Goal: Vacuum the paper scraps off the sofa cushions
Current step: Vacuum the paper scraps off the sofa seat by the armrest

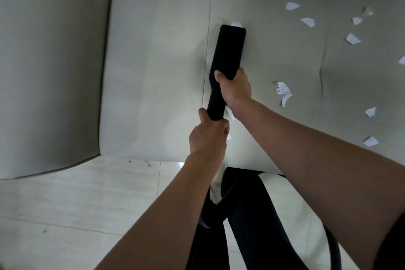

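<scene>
- The right hand point(235, 87) grasps the black vacuum nozzle point(228, 55) at the lower part of its wide flat section; the fingers are curled round it, and the thumb shows on its left edge.
- The left hand point(208, 136) grasps the same nozzle lower, at the round tube end, just below the right hand and nearer to the person; both hands are clenched on it.
- Beyond the right hand, the far end of the nozzle lies on the pale sofa cushion point(153, 72), just beside a seam point(209, 28); one paper scrap point(236, 24) touches this end and is partly hidden behind it.
- To the right of the right hand, more scraps lie on the cushions, apart from each other; a crumpled bunch point(283, 91) is the nearest one. Further to the right lie two torn pieces point(370, 112); up and away from the hand lie several others point(308, 21).
- Between the two hands, just at the right of the tube, a small scrap point(230, 113) lies on the cushion — the right wrist covers part of it.
- To the left of both hands, well apart, stands the sofa armrest point(50, 61).
- Under the left forearm a black hose point(205, 219) hangs down; beside it are the legs point(252, 226) of the person in black trousers, over a pale tiled floor point(76, 204).
</scene>
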